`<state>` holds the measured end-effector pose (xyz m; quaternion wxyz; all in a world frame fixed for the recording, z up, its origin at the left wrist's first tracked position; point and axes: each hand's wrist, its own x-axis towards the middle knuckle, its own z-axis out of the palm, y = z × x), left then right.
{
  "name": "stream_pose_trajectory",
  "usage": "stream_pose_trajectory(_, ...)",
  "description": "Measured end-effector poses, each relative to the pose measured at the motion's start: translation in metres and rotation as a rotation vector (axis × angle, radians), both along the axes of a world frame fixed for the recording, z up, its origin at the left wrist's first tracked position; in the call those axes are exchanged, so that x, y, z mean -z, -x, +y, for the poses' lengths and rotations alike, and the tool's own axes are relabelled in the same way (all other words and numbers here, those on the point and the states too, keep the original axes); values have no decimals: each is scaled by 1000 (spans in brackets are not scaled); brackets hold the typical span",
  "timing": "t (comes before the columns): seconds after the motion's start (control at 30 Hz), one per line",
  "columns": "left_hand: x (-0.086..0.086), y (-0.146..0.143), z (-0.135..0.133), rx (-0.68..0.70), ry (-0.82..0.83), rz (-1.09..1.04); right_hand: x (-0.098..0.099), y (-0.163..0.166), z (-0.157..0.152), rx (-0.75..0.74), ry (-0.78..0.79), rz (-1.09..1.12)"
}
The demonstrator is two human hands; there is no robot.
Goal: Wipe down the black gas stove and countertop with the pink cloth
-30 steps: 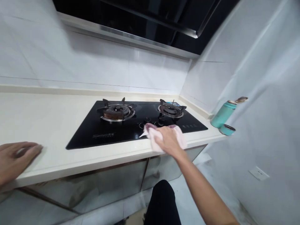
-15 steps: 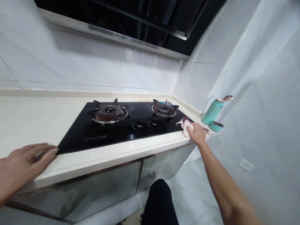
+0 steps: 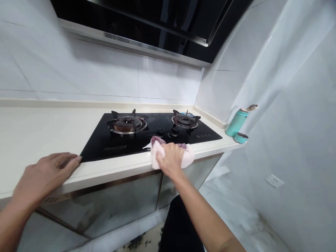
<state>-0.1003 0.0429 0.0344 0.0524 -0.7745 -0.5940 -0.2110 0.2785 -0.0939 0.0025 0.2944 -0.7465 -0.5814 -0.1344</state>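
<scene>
A black range hood [image 3: 147, 21] is cut off by the top edge above the cream worktop [image 3: 31, 129], where a black glass gas hob [image 3: 136, 140] sits with two burners, its printed lettering too small to read. The right hand [image 3: 172, 159] presses flat on a pink cloth [image 3: 183, 159] at the worktop's front edge, just before the hob's knobs — its grip closed loosely over the cloth, which pokes out on either side while the middle stays hidden beneath the palm. The left hand [image 3: 46, 175] rests open and flat, holding nothing, near the hob's left corner, and a teal flask [image 3: 236, 122] with its cap [image 3: 240, 138] beside it stands at the far right end.
</scene>
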Motion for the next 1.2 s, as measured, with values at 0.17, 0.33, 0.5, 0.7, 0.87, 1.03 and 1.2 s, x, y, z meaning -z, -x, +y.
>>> stream_pose_trajectory(0.17, 6, 5, 9, 13, 77, 70, -5, 77, 15, -195, 43, -20)
stream_pose_trajectory(0.33, 1, 3, -1, 15, 23, -95, -15, 125, 29, -410, 84, -29)
stream_pose_trajectory(0.5, -7, -25, -37, 177, -236, -303, -26, 106, 28, -668, 92, 148)
stream_pose_trajectory(0.7, -8, -100, -73, 480, -333, -13, -27, -9, 17, -508, -274, 266)
stream_pose_trajectory(0.87, -3, -148, -78, 472, -179, 211, 0, -93, 17, -164, -191, 122)
stream_pose_trajectory(1.03, 6, -190, -98, 534, -185, 219, 21, -110, 28, -202, -90, 145)
stream_pose_trajectory(1.2, 16, -252, -125, 612, -172, 245, 23, -122, 35, -224, -101, 240)
